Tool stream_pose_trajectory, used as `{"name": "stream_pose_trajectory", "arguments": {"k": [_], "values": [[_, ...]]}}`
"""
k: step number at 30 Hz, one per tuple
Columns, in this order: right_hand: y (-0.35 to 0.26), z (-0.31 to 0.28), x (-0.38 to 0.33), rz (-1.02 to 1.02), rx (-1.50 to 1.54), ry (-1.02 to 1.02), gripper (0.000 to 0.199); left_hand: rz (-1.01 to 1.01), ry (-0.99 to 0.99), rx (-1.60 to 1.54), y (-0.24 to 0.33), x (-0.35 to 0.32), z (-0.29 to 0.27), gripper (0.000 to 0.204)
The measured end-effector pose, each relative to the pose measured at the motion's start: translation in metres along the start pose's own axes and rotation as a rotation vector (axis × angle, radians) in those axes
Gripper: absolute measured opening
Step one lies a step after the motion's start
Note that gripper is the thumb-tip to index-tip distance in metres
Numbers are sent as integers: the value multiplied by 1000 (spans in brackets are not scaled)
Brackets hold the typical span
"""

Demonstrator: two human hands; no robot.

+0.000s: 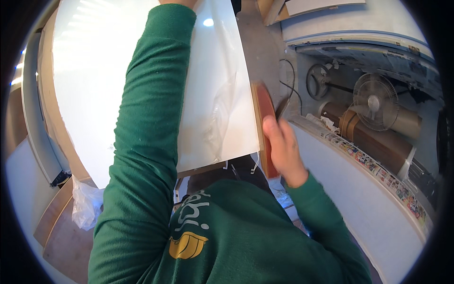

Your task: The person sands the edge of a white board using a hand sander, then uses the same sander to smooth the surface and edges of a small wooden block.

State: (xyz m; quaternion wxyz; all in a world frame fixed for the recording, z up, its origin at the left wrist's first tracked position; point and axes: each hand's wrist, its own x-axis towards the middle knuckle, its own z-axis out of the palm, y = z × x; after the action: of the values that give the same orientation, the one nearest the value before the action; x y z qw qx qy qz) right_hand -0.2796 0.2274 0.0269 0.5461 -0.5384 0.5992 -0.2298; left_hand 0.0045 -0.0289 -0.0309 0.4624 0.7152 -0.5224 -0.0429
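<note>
A large white sheet or panel (213, 61) with a glossy, rippled surface lies in front of me. My left arm, in a green sleeve, stretches across it to the far edge of the picture. Only a sliver of my left hand (177, 2) shows there, and its fingers are out of sight. At the panel's right edge my right hand (286, 154) grips a long, flat reddish-brown block (266, 106) with a tan side. The block stands on edge along the panel's side; motion blurs it and the hand slightly.
A pedestal fan (374, 102) lies at the right beside brown rolls (378, 137) and a round base (318, 81). A white ledge (354, 189) with a patterned strip runs along the right. Clear plastic (87, 203) hangs at the left. A dark cable (294, 80) trails on the floor.
</note>
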Motion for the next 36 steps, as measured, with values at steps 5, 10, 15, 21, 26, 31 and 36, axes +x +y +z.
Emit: {"name": "stream_pose_trajectory", "arguments": {"k": [5,10,15,21,26,31,36], "values": [[-55,16,148,-244,-27,111,73,59,3,-68,18,-7,0,71],[-35,16,97,-126,-119,25,65,53,-50,63,-9,2,-6,70],[2,2,-30,42,15,76,47,51,15,18,5,-5,-2,70],[-24,12,95,-136,-102,84,63,-66,-2,-90,13,-3,-5,74],[-34,13,124,-211,-106,50,68,-31,-23,-74,10,-2,-4,73],[3,2,-13,-30,-62,1,44,-13,41,-99,1,-4,-7,71],[4,-6,-15,95,-6,-20,42,55,-5,-9,4,-5,2,62]]}}
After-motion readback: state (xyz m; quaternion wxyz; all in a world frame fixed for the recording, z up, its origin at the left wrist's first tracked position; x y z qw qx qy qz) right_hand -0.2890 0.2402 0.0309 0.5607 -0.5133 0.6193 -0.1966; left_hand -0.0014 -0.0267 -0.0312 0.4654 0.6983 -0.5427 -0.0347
